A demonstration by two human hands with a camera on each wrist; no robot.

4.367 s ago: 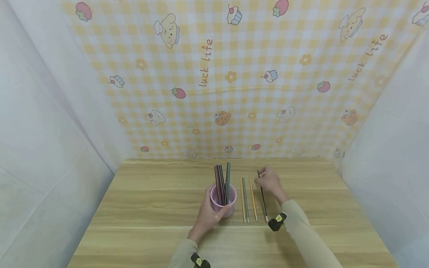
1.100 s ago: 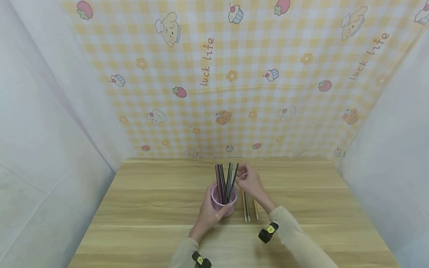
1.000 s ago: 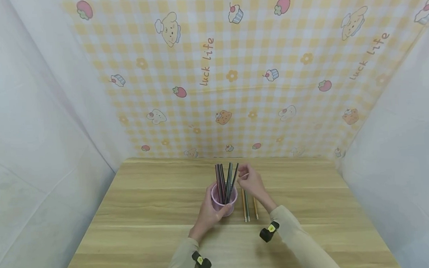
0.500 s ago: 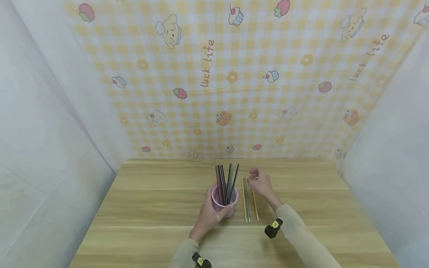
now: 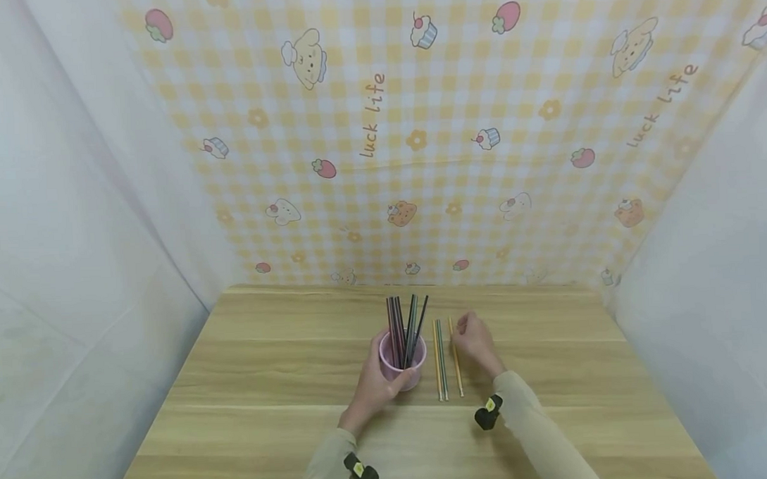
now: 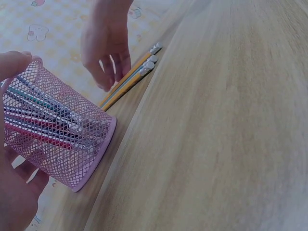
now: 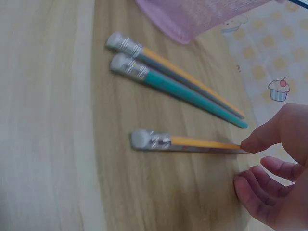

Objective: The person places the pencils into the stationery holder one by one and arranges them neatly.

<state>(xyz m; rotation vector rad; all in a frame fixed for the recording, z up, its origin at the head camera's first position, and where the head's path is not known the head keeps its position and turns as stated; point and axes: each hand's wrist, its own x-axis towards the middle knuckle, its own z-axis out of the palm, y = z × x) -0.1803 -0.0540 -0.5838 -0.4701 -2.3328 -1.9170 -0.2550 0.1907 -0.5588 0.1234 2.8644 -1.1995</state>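
Note:
A pink mesh cup (image 5: 409, 379) stands on the table holding several dark and green pencils (image 5: 395, 331). The left hand (image 5: 374, 384) grips the cup around its side, thumb at the front. To the cup's right lie a yellow pencil (image 5: 437, 364) and a green pencil (image 5: 443, 364) side by side, then a separate yellow pencil (image 5: 458, 371). At that last pencil is the right hand (image 5: 477, 340); in the right wrist view its thumb touches the far part of the yellow pencil (image 7: 202, 143), while the other fingers are bent and apart from it.
The wooden table (image 5: 268, 384) ends at a yellow checked cloth (image 5: 470, 180) behind. White sheets hang on the left (image 5: 71, 208) and right (image 5: 709, 291). A dark device is strapped on each wrist.
A dark pencil from the table's right now leans in the cup. The right hand has moved from beside the cup, right and nearer, to the separate yellow pencil. The left hand stays on the cup.

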